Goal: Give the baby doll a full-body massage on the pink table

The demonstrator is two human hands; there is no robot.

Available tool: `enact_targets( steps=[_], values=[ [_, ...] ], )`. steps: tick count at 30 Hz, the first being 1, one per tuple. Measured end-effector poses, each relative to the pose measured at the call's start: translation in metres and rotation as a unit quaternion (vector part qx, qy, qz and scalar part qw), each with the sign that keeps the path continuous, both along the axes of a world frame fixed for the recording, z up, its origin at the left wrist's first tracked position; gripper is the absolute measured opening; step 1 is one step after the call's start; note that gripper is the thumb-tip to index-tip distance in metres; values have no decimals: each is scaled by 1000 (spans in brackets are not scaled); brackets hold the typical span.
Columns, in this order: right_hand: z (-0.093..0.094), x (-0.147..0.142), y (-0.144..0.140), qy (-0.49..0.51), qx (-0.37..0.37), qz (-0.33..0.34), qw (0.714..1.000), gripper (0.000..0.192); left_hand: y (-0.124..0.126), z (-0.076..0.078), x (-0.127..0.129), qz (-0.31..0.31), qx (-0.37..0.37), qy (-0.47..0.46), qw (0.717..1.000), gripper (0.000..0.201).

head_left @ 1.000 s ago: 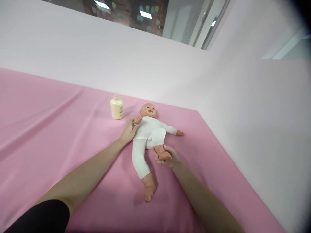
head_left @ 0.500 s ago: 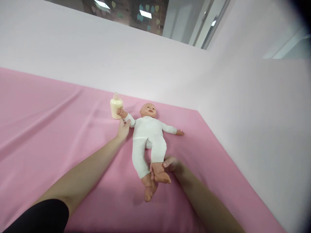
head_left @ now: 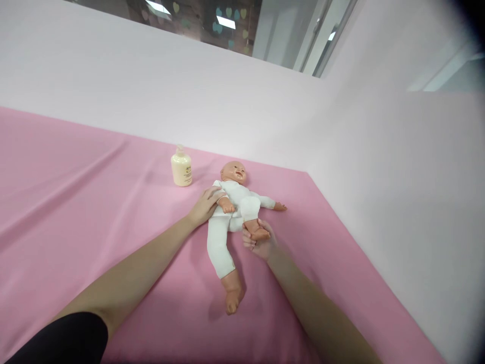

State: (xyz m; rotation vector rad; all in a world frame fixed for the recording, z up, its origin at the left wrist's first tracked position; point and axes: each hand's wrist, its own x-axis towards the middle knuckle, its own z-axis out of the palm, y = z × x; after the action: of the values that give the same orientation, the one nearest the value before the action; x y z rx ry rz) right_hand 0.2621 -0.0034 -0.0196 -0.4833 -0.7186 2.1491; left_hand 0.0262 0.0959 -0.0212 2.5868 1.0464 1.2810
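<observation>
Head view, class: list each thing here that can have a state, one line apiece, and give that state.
Baby doll: on its back on the pink sheet, one knee bent up, other leg straight, one arm folded across chest.
Lotion bottle: upright, cap on, untouched.
Left hand: holding the doll's arm.
Right hand: gripping the doll's foot.

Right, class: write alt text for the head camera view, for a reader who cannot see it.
A baby doll in white clothes lies face up on a pink sheet. The left hand folds its arm across the chest, and the right hand holds one foot with the knee bent. A cream pump bottle stands nearby.
</observation>
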Motion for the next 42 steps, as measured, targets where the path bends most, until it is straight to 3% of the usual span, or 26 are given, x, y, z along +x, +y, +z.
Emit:
enact_targets(
  steps=[9, 14, 18, 21, 25, 28, 30, 33, 36, 39, 42],
  values=[
    [2, -1, -1, -12, -12, 14, 1000, 42, 1, -1, 1, -11, -36, -46, 998, 31],
    [3, -3, -6, -26, 49, 56, 997, 46, 6, -2, 0, 21, -69, -175, 982, 30],
    [3, -4, -11, -46, 135, 79, 987, 44, 21, -12, -5, 60, -137, -348, 926, 29],
    [4, -3, -14, -78, 152, 165, 971, 50, 30, -19, -9, 61, -186, -451, 871, 33],
    [1, 1, -15, -118, 121, 285, 943, 47, 31, -19, -11, 76, -257, -526, 807, 28],
    [-3, 2, -16, -118, 109, 320, 934, 40, 28, -14, -11, 93, -291, -557, 773, 26],
    [-6, 2, -16, -110, 108, 331, 931, 38, 26, -11, -11, 95, -298, -563, 765, 25],
    [-8, 2, -17, -91, 112, 344, 928, 39, 24, -9, -10, 93, -303, -560, 766, 24],
    [-8, 1, -17, -56, 123, 355, 925, 44, 23, -9, -10, 79, -279, -532, 795, 29],
    [-7, 3, -16, -53, 125, 324, 936, 52, 20, -10, -7, 61, -209, -448, 867, 34],
    [-4, 4, -12, -52, 116, 216, 968, 54, 12, -7, -4, 40, -107, -295, 949, 30]
  ],
)
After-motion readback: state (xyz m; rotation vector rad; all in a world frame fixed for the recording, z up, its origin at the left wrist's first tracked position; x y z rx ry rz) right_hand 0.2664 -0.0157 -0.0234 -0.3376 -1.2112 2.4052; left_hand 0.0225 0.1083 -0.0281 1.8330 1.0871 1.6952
